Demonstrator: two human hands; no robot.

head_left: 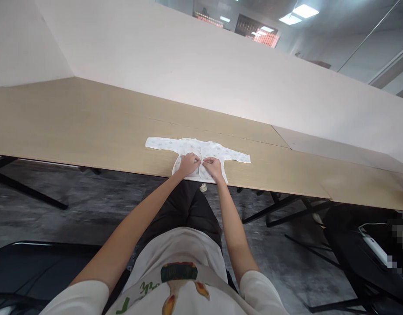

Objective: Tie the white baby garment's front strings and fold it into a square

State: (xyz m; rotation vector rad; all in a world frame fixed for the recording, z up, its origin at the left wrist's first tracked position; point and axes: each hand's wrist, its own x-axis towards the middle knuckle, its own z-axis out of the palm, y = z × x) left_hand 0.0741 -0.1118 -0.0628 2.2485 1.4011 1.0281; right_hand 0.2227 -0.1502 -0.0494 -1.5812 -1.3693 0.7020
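- Pinching at the front opening of a small white top (217, 152), the left hand (189, 164) and right hand (213, 168) nearly meet, fingers curled in on the cloth; exactly how much fabric each grips is too small to tell.
- Lying flat on the wood-toned tabletop (73, 122), the top has both long sleeves spread out sideways, its neckline toward the far side and its hem along the near edge.
- Dotted over the white cloth is a small, faint print.
- Behind the tabletop rises a plain white partition (188, 65).
- Below, black chairs (40, 271) stand to either side on a dark grey floor (99, 210).
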